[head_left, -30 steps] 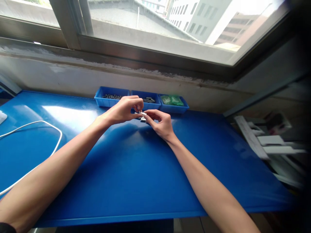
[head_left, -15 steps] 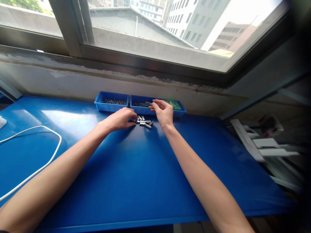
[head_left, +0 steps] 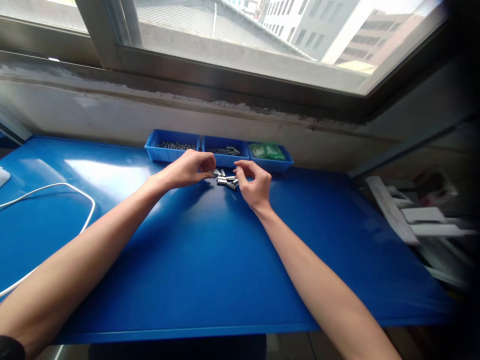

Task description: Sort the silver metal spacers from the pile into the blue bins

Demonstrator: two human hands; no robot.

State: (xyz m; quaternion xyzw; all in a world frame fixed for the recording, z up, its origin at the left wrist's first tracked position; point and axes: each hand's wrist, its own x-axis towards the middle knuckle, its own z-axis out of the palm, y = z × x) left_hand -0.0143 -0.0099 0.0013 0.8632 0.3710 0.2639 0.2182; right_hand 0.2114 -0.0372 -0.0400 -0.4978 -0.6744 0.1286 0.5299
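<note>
Several short, silvery-dark metal pieces (head_left: 222, 181) lie in a loose pile on the blue tabletop (head_left: 202, 260). My left hand (head_left: 193, 168) is at the left of the pile, thumb and fingers pinched around what looks like one small metal piece at the fingertips. On the pile's right side is my right hand (head_left: 255, 184), its thumb and index finger closed together. Whatever lies between those right fingertips is too small to make out. Just behind the hands, the middle blue bin (head_left: 221, 159) holds more of the same metal pieces.
A left blue bin (head_left: 159, 154) contains many small metal parts. Green plastic bags (head_left: 268, 150) fill the right blue bin (head_left: 275, 165). A white cable (head_left: 92, 205) curves across the table's left side. Behind the bins are a wall and a window frame (head_left: 240, 85).
My right hand has come away from the middle bin to the pile's right side. My left hand has lifted slightly from the pile. The camera view has tilted down a little.
</note>
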